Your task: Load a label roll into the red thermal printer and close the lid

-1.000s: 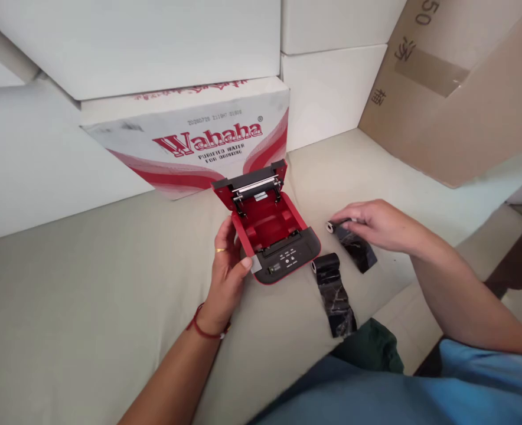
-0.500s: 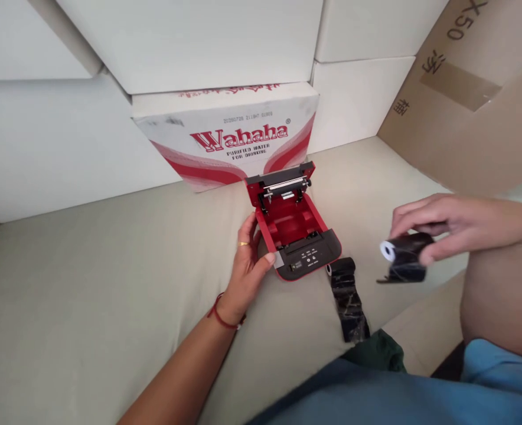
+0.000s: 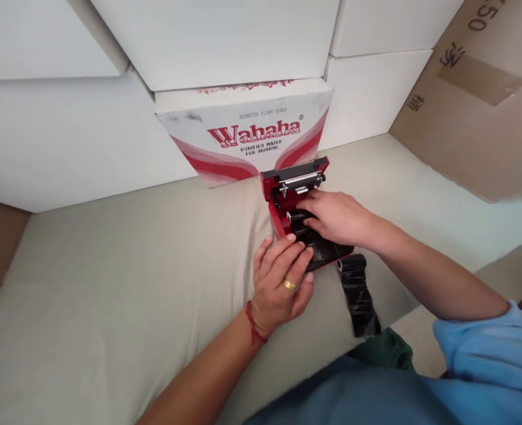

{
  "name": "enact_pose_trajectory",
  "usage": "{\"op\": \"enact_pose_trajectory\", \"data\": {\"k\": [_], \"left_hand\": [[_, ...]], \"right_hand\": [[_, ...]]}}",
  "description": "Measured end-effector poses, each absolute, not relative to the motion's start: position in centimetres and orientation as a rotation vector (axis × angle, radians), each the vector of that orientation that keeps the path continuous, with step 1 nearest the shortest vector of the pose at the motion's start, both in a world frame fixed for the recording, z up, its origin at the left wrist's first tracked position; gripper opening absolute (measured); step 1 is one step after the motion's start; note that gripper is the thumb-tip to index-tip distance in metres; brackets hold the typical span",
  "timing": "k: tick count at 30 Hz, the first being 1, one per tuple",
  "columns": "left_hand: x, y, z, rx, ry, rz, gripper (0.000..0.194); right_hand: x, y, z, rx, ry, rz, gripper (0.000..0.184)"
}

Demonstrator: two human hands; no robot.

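A small red and black printer (image 3: 279,223) stands on the pale cloth with its lid (image 3: 294,171) raised. Inside its red compartment lies a roll of black film (image 3: 300,223) with a white core, its loose end spread over the printer's front. My right hand (image 3: 334,218) reaches into the compartment with its fingers closed about the roll and hides part of it. Stretched fingers of my left hand (image 3: 283,277) rest flat on the film at the printer's front left corner. Just right of the printer, a second black roll (image 3: 354,265) lies partly unwound on the cloth.
Behind the printer stands a Wahaha water carton (image 3: 252,136), against stacked white boxes (image 3: 243,41). A brown cardboard box (image 3: 473,118) rises at the right. Green fabric (image 3: 389,351) hangs at the near edge of the cloth-covered surface (image 3: 132,283).
My right hand has carried its black roll leftward into the printer's compartment. My left hand has moved from the printer's left side onto its front. The view has shifted slightly.
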State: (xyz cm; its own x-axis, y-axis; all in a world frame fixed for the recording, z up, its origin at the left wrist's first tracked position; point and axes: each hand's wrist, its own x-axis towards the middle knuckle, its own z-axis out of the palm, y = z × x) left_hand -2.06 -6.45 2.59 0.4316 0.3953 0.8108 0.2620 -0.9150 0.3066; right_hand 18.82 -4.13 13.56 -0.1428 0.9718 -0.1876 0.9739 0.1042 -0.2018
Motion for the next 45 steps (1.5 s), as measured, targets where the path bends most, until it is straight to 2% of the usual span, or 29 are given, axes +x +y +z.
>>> {"op": "enact_pose_trajectory", "data": {"k": [3,6,9,11,13,15,17,19,22,25,30,36,41,45], "left_hand": [[-1.9,-6.5,2.8,2.583,0.588,1.491,0.043],[-1.8,-6.4,2.8,2.601,0.565,1.479,0.048],[-1.8,-6.4,2.7,2.619,0.556,1.479,0.055],[-1.8,-6.4,2.7,2.644,0.551,1.496,0.052],[-1.8,-6.5,2.7,2.667,0.537,1.511,0.048],[-1.8,-6.5,2.7,2.681,0.53,1.513,0.049],[-1.7,-6.6,2.6,2.682,0.54,1.517,0.052],[-1.7,-6.7,2.6,2.679,0.531,1.519,0.055],[-1.8,-6.8,2.7,2.657,0.48,1.508,0.058],[-1.9,-6.9,2.8,2.655,0.479,1.5,0.055],[-2.1,-7.0,2.7,2.685,0.512,1.518,0.055],[-2.2,-7.1,3.0,2.71,0.516,1.505,0.053],[-2.6,-6.9,3.0,2.725,0.53,1.448,0.053],[-3.8,-5.5,2.8,2.532,0.529,1.454,0.059]], "right_hand": [[18.3,-3.6,13.6,2.037,2.278,-0.359,0.046],[18.3,-3.0,13.4,2.033,2.282,-0.342,0.048],[18.9,-3.3,13.4,2.024,2.44,-0.406,0.039],[19.7,-4.2,13.6,2.035,2.647,-0.542,0.031],[20.7,-5.3,13.9,2.209,2.847,-0.642,0.025],[21.8,-5.9,13.8,2.608,2.937,-0.551,0.027],[22.8,-5.5,13.1,3.003,2.872,-0.357,0.033],[23.6,-4.3,12.0,3.14,2.811,-0.363,0.044],[24.0,-2.6,10.2,3.017,2.867,-0.655,0.064],[23.4,-2.4,9.4,2.884,2.967,-0.81,0.069],[23.0,-5.2,9.6,2.848,3.077,-0.78,0.063],[23.9,-8.3,8.2,2.526,3.318,-0.754,0.058],[24.1,-9.5,6.3,2.38,3.36,-0.512,0.042],[23.7,-9.3,5.2,2.37,3.46,-0.504,0.036]]}}
